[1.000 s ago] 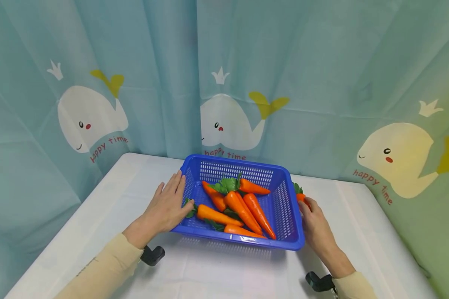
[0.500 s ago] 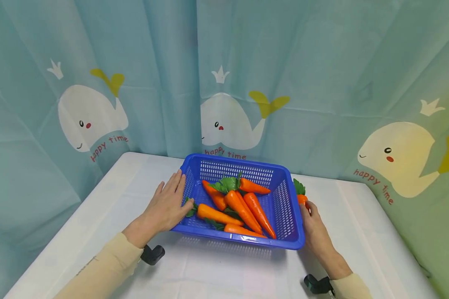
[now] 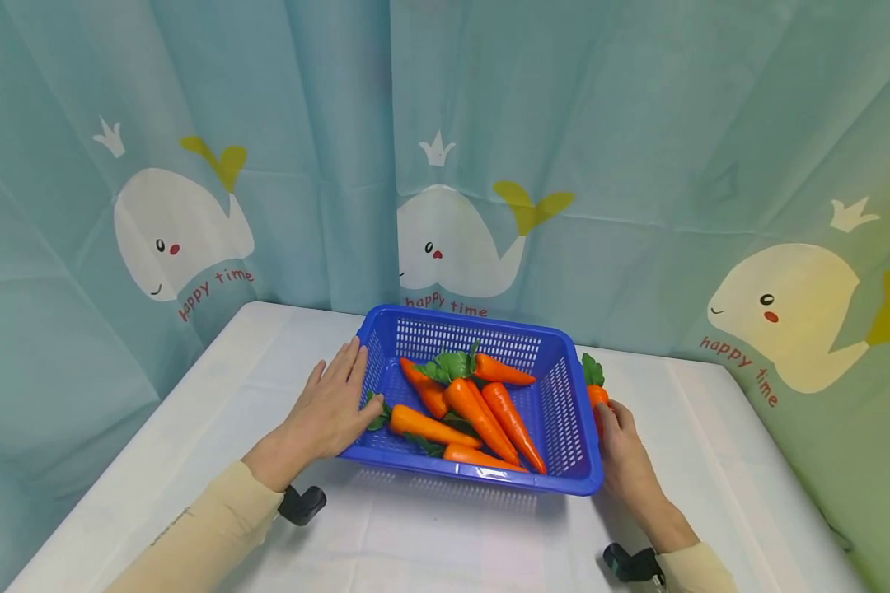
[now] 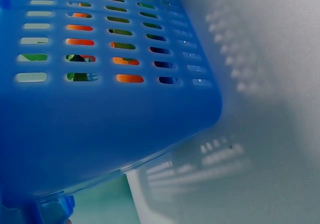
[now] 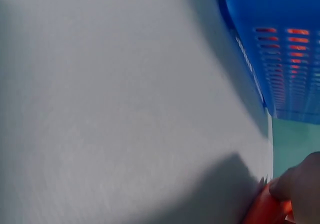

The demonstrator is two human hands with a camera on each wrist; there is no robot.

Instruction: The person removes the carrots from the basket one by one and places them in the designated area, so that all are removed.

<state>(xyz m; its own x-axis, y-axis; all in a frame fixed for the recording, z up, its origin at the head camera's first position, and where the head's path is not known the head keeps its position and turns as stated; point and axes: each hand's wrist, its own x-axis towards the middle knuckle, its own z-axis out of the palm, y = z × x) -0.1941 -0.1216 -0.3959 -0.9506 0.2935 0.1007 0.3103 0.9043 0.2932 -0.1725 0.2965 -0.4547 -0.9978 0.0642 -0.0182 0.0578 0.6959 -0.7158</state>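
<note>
Blue plastic, slotted along its sides, forms the basket (image 3: 415,464) that stands between the two hands. Inside it, to the right of the left hand (image 3: 331,408), we see several orange carrots (image 3: 515,428) lying in a loose heap, green leaves (image 3: 452,365) tucked among them. Through the slots in the left wrist view we catch bits of orange and green.

The left hand lies with its fingers straight against the basket's near side, its thumb reaching over the rim. The right hand (image 3: 626,453) grips one more carrot (image 3: 597,397) outside the basket, just beyond the opposite wall; its leafy top (image 3: 593,370) points away from the fingers. (We cannot tell whether this carrot touches the wall.) In the right wrist view a finger presses on its orange side.

Past the right hand, white cloth (image 3: 697,445) runs on to the table's right edge; left of the left hand, it runs to the other edge. Ahead of both hands, the basket's far rim sits close to the table's back edge.

The cloth is lightly creased, and beyond it hangs a blue-green curtain (image 3: 638,123) printed with white whales (image 3: 452,239) and the words "happy time".
</note>
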